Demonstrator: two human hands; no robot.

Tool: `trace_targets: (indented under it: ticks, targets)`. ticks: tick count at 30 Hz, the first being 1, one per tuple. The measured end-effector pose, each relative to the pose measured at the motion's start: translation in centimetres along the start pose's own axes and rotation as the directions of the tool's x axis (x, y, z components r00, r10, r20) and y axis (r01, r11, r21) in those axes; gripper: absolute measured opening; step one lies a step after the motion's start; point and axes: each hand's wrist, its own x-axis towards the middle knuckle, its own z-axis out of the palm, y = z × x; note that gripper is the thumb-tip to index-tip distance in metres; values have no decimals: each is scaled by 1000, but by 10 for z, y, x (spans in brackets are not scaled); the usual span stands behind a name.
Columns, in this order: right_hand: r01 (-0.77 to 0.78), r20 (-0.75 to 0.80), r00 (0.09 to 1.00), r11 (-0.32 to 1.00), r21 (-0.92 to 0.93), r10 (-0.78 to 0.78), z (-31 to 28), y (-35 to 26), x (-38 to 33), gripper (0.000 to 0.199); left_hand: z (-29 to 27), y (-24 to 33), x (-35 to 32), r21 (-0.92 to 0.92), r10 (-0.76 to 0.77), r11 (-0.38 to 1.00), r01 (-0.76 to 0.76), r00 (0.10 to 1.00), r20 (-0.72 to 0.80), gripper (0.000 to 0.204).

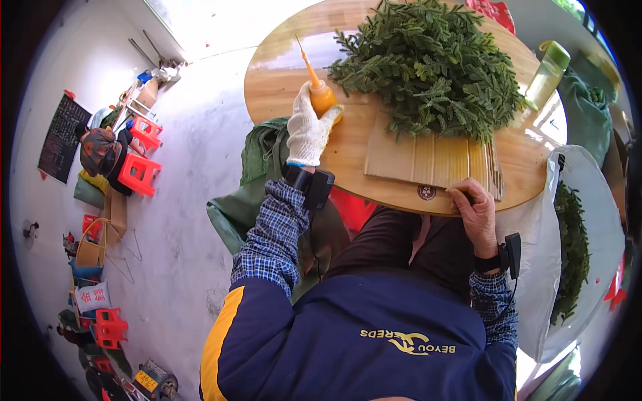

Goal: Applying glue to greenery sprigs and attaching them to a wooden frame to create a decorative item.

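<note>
1. Head view: the gloved left hand (309, 130) is closed around an orange squeeze bottle (322, 93) at 12 o'clock on the round wooden table (281, 73), its thin nozzle up.
2. The bare right hand (476, 210), at 3 o'clock, has its fingers curled onto the table's edge beside the cardboard sheet (428, 160) — holding nothing.
3. A pile of green sprigs (428, 63) lies on the sheet's far part.
4. Risk: a hard squeeze could spill onto the table.

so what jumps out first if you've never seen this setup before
The big heap of green leafy sprigs on the far half of the round wooden table draws the eye first. Next is the orange squeeze bottle with its long nozzle, gripped upright by the white-gloved left hand at the table's left side. The bare right hand rests on the near edge, beside a sheet of corrugated cardboard.
</note>
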Motion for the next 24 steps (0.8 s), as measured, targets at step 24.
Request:
trace_targets:
  ticks: [24]
  targets:
    - [403,168,911,725,-559,-376,5,-27,-21,8,-31,-3,-32,-87,91,992,-92,996,-11,60]
